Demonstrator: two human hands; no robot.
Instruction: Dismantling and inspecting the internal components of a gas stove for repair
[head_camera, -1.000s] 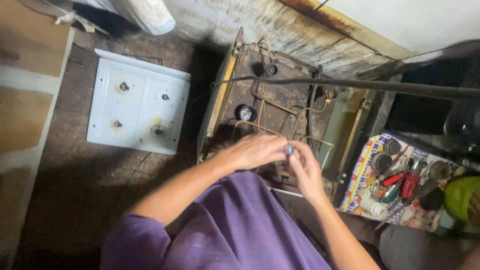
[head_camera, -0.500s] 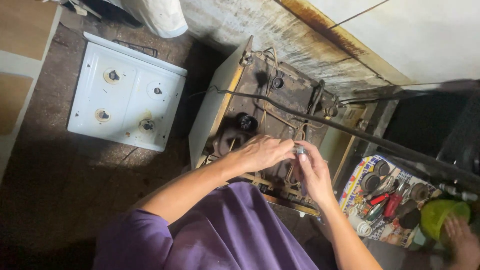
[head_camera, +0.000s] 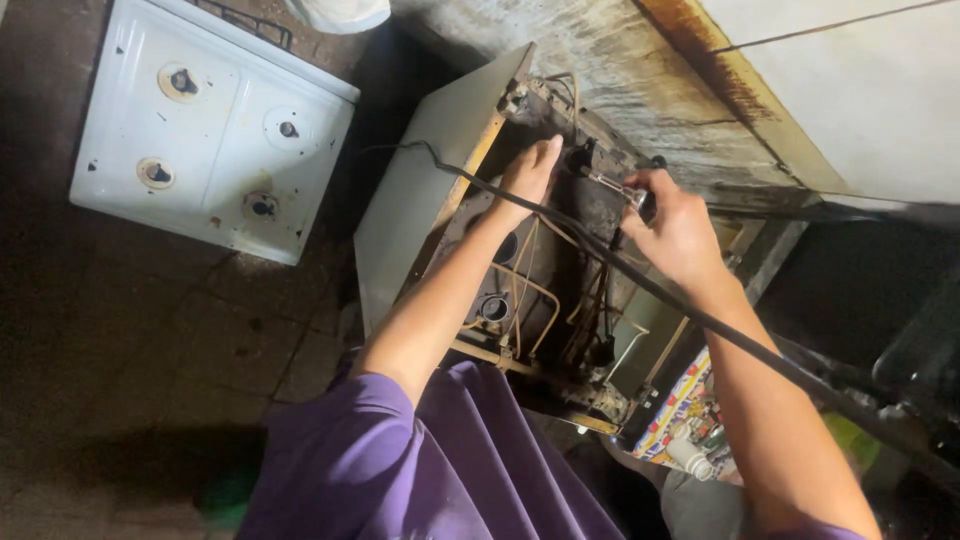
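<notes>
A slim metal tool (head_camera: 612, 187) lies across the open stove body (head_camera: 520, 270) near its far end — the right hand (head_camera: 678, 230) grips its handle, the left hand (head_camera: 530, 175) rests flat, fingers extended, just beside. A white stove top (head_camera: 205, 130) lies apart on the floor.

Both bare arms stretch forward; the left hand (head_camera: 527, 172) lies flat with fingers extended, the right hand (head_camera: 676, 226) curled in a closed grip.
</notes>
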